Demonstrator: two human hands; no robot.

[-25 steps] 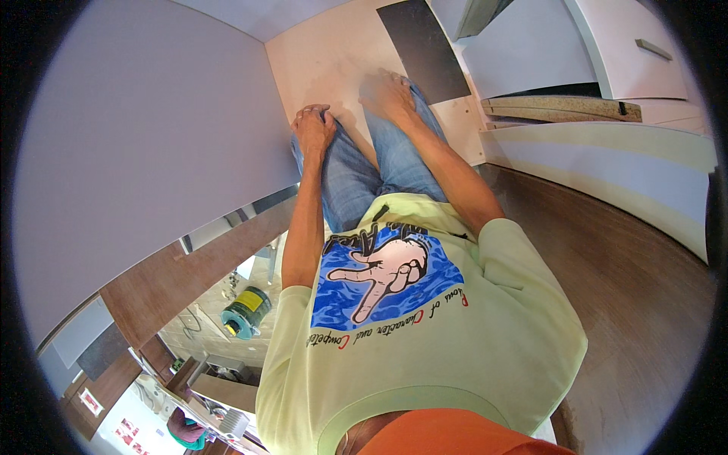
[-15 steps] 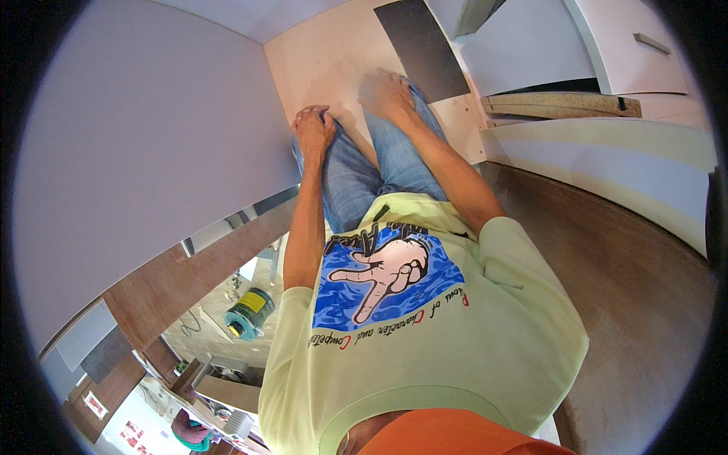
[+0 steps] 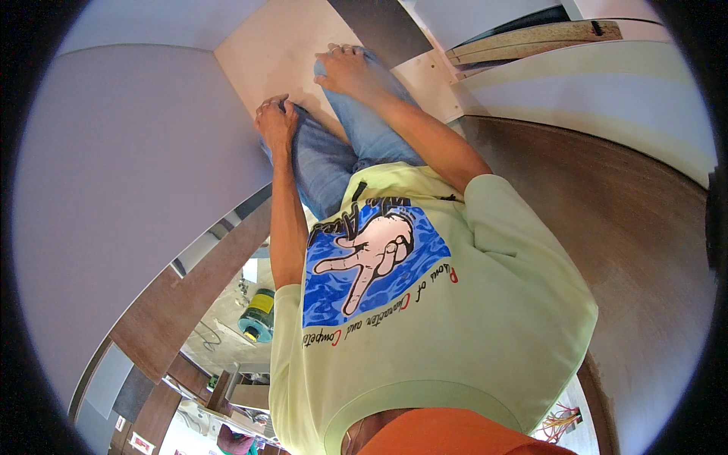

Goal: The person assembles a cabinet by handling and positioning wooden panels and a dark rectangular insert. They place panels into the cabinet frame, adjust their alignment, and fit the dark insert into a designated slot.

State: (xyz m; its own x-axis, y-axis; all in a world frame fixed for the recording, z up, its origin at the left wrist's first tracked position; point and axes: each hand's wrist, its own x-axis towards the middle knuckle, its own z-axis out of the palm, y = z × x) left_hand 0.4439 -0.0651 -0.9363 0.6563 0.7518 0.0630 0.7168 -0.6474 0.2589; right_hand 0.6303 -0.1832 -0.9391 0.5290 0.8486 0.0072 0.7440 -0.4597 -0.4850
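Observation:
My left hand [image 3: 277,121] lies over my left knee, its fingers draped on the denim of my blue jeans [image 3: 322,163]. On my right knee rests my right hand [image 3: 347,70], with its fingers spread across the top. Neither hand holds anything that shows. Beyond the knees is a pale wooden panel [image 3: 262,53], with a dark rectangular patch [image 3: 383,30] at its far right.
A large grey-white panel [image 3: 144,152] stands close on my left. To my right are a curved white panel [image 3: 584,91], a strip of rough wood [image 3: 538,39] and a brown wooden surface [image 3: 576,197]. A teal bottle [image 3: 258,315] and loose wires [image 3: 560,423] show lower down.
The whole view has shifted, so my hands and knees sit higher and farther left in it. Both hands stay on the knees. Loose wires now show at lower right.

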